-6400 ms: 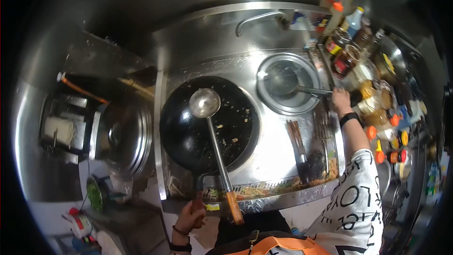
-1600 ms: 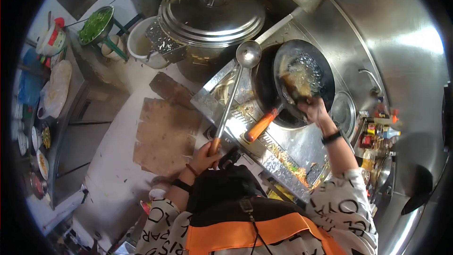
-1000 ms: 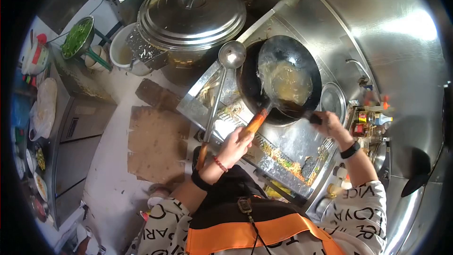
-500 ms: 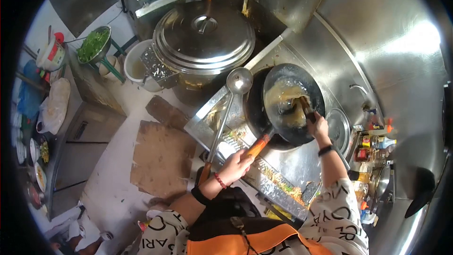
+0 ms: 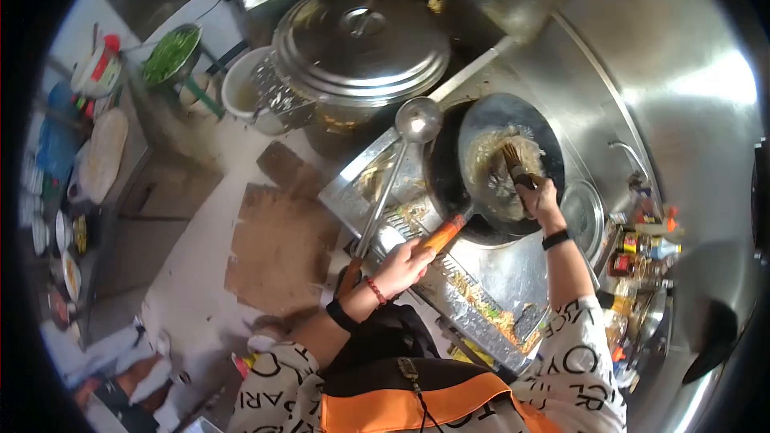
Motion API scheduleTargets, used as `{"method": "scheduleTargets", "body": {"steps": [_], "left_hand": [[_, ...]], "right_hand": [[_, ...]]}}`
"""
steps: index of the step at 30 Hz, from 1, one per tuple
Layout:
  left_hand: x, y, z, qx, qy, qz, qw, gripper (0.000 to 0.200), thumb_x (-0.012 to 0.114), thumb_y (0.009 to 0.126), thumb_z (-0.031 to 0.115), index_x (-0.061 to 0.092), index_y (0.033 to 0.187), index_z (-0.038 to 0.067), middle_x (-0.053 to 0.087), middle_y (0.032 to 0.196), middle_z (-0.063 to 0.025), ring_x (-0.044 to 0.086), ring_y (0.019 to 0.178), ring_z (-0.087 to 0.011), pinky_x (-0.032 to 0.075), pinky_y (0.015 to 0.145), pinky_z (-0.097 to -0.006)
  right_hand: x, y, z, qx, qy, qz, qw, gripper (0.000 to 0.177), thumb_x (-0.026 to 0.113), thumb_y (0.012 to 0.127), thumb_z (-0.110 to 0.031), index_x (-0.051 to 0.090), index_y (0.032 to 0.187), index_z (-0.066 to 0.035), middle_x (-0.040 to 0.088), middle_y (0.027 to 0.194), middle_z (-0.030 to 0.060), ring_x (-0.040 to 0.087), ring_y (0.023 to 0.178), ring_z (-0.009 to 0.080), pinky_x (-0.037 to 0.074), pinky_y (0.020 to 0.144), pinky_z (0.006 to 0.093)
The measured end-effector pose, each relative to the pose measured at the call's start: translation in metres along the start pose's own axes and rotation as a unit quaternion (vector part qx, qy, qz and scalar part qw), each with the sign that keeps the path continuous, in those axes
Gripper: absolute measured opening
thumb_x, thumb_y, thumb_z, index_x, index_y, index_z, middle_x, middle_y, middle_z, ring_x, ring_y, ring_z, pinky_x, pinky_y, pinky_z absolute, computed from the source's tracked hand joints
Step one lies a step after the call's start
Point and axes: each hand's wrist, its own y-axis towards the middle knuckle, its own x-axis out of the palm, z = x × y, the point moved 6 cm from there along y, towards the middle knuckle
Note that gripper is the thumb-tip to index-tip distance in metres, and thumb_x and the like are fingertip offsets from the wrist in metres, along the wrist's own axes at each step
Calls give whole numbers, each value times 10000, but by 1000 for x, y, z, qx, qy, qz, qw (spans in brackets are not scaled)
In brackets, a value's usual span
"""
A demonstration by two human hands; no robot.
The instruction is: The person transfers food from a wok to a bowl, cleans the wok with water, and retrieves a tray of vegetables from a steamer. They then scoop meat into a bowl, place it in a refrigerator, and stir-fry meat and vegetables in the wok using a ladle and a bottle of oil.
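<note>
My left hand (image 5: 401,271) is wrapped round the orange-red handle (image 5: 443,234) of a dark wok (image 5: 501,116), which is tilted over the round burner opening. Inside the wok lies cloudy liquid with foam. Closed on a brown bristle brush (image 5: 513,162), my right hand (image 5: 541,197) holds its bristles against the wok's inner surface. A long-handled metal ladle (image 5: 418,120) rests to the left of the wok, its wooden grip beside my left wrist.
A large lidded pot (image 5: 361,48) stands behind the ladle. Food scraps line the drain grate (image 5: 473,298) in front. Sauce bottles (image 5: 630,265) and a round metal lid (image 5: 581,220) are at the right. At left are a bowl of greens (image 5: 171,56) and a white bucket (image 5: 245,88).
The brush has shifted within the wok and its bristles now point up and left. The whole view has shifted slightly. My left hand keeps its grip on the handle.
</note>
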Motion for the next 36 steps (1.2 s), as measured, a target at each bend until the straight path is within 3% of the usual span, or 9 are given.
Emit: {"method": "scheduleTargets", "body": {"steps": [5,7,11,18,20,22,27,31,36], "left_hand": [[-4,-1,-9,21,20,15,999,183,514,889,202,506,940,26,433,579,36,398,473,-34,323,408,-189],[-1,-4,2,1,30,16,999,180,520,885,203,514,920,26,442,572,33,400,463,-38,324,403,-193],[-1,-4,0,9,-5,37,999,194,504,893,220,501,939,31,445,584,39,400,470,-33,326,408,-182],[0,-6,1,-7,-49,22,999,199,507,893,243,479,845,53,431,580,35,396,469,-31,318,394,-184],[3,-10,12,-9,-41,12,999,192,507,893,240,482,847,56,427,580,36,394,470,-31,315,394,-182],[3,-11,9,-8,-41,11,999,167,513,888,224,487,883,59,427,595,32,392,473,-29,310,398,-180],[-3,-9,9,-59,-88,-19,994,189,509,872,202,491,998,61,427,670,1,366,522,-53,298,456,-181],[15,10,13,-143,-252,-241,926,448,513,842,149,386,1242,-7,487,717,-63,492,574,-144,370,472,-239],[35,36,14,-182,-50,-213,959,103,538,828,89,442,841,51,490,649,-43,460,456,-114,391,417,-255]], "right_hand": [[-5,-77,-4,-45,124,-141,981,453,691,679,-68,561,1103,24,640,983,119,595,917,165,446,827,305],[-10,-43,51,-128,-186,-48,973,362,629,771,-156,571,1080,23,659,812,83,625,684,162,502,607,296],[25,2,-20,135,369,-82,916,247,561,822,-155,602,1005,6,576,628,35,444,378,99,288,290,237],[-86,-113,-39,147,93,-371,912,487,668,706,-305,592,1087,-12,640,869,89,583,798,179,454,706,291],[-109,-76,67,54,-10,-331,942,473,698,665,-331,618,1076,-111,668,885,65,611,753,178,474,705,295],[-152,-13,67,31,-352,-195,915,362,643,695,-382,642,996,-181,652,857,97,629,823,257,486,719,348],[-113,85,-32,-269,-476,115,829,380,525,776,-216,510,1154,-257,608,812,138,618,774,294,501,680,394],[-124,65,43,-80,-364,52,926,418,577,746,-252,516,1159,-275,607,769,137,611,737,327,504,659,420],[-137,-84,100,40,-138,-41,989,440,665,675,-290,608,1081,-130,640,909,163,620,833,304,490,748,352]]}}
